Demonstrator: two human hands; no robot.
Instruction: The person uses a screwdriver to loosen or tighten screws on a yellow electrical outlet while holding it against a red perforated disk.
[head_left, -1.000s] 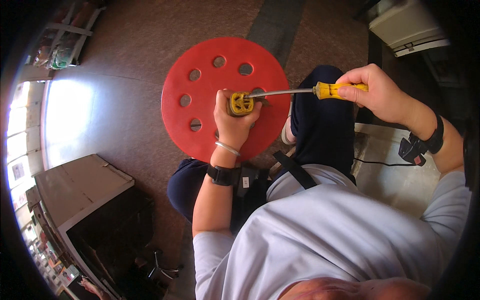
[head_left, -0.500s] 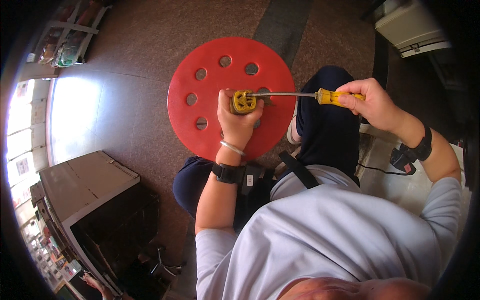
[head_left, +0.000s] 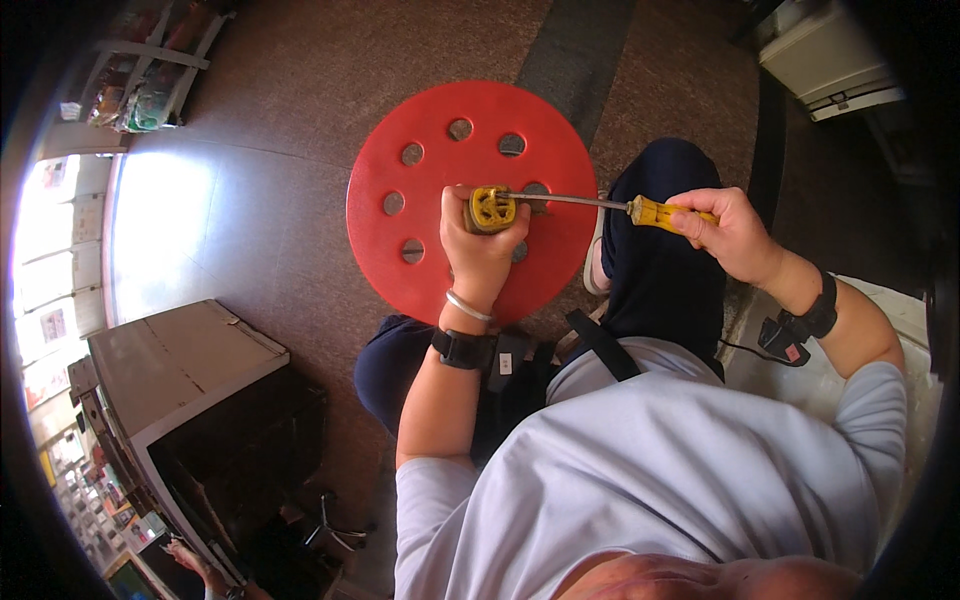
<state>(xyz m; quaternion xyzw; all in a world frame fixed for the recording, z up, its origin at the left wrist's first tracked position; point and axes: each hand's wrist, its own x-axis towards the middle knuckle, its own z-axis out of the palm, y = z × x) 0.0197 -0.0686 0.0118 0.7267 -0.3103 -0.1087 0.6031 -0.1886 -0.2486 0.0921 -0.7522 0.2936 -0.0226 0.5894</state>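
My left hand (head_left: pixel 474 255) is closed around a small block-like thing whose yellow end face (head_left: pixel 491 209) has dark recesses. What kind of part it is, I cannot make out, and its lower portion is hidden by my fingers. A screwdriver with a yellow handle (head_left: pixel 655 213) is gripped by my right hand (head_left: pixel 738 236). Its long metal shaft (head_left: pixel 570 201) runs leftward, tilted slightly, with the tip at the yellow face. Both hands work above a round red stool top (head_left: pixel 420 270) with several holes.
My knees (head_left: pixel 665 230) flank the stool's near side. A box-like cabinet (head_left: pixel 185 365) stands at lower left, near another person's hand (head_left: pixel 190 560). Shelving (head_left: pixel 150 75) is at far left and a pale cabinet (head_left: pixel 825 55) at far right. A corded black device (head_left: pixel 785 340) hangs by my right wrist.
My right hand has come nearer my body and slightly left, so the screwdriver handle sits lower. The left hand keeps its hold, and the whole view has shifted a little.
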